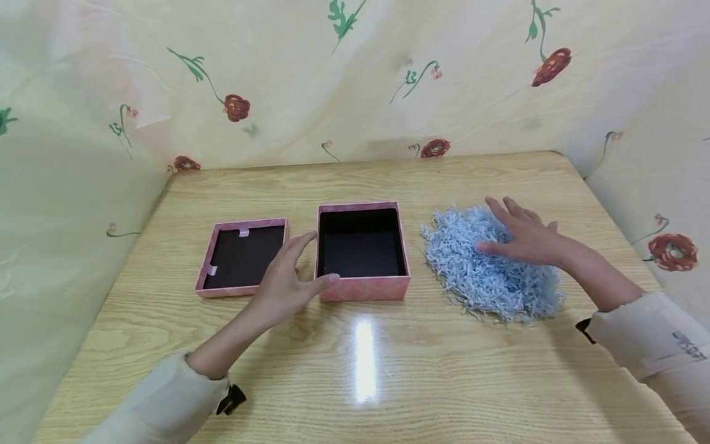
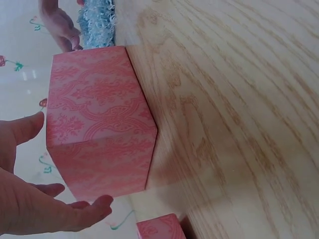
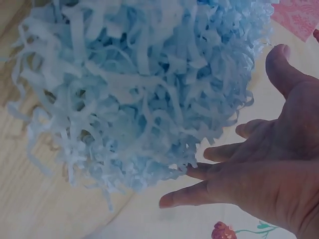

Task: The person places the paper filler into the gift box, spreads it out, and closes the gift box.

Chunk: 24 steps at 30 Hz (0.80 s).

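Observation:
A pink patterned box (image 1: 363,288) with a black inside stands open-topped at the middle of the table. My left hand (image 1: 285,283) is at its left side, thumb and fingers spread apart near the rim, with nothing held. In the left wrist view those fingers reach toward the patterned box wall (image 2: 99,99). To the right lies a heap of light blue shredded paper (image 1: 471,271). Over its upper right part hovers my right hand (image 1: 527,237), fingers spread. The right wrist view shows the right hand (image 3: 269,154) with extended fingers beside the paper shreds (image 3: 139,99).
Left of the box lies its shallow pink lid (image 1: 230,291), inside facing up, with small white tabs and partly behind my left hand. The wooden table (image 1: 444,376) ends at a flower-printed cloth (image 1: 333,80) behind and on both sides.

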Each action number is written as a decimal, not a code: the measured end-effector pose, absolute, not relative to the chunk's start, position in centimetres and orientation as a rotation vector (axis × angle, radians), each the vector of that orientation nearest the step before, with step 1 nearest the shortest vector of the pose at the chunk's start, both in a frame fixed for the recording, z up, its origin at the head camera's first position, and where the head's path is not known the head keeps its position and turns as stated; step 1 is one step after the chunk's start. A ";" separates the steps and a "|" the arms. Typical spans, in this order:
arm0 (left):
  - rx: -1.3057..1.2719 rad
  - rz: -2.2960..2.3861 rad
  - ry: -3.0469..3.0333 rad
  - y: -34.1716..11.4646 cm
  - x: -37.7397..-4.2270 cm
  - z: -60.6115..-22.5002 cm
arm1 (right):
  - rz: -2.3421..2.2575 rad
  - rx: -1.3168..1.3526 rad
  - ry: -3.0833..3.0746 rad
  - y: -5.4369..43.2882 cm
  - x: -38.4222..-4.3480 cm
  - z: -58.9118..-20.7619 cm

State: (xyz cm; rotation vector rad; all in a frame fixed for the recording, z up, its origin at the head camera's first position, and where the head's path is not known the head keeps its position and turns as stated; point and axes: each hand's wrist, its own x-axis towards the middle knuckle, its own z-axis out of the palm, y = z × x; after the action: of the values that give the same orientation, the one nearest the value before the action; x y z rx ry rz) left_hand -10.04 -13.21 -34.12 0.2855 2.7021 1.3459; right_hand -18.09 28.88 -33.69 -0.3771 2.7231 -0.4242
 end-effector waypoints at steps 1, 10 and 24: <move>0.287 1.355 2.694 -13.2 -10.0 -34.2 | -0.442 -0.387 2.720 28.8 -18.1 -33.8; 0.293 1.423 2.626 -13.2 -10.1 -34.6 | -0.550 -0.437 2.708 28.7 -17.8 -34.7; 0.187 1.625 2.398 -13.0 -10.3 -34.9 | -0.588 -0.476 2.676 28.6 -17.7 -35.8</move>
State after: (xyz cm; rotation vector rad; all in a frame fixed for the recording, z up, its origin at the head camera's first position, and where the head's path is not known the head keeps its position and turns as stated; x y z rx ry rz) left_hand -10.34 -12.95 -34.90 0.1871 2.3983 1.6254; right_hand -17.72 28.62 -35.76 -0.4763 2.6763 -0.5878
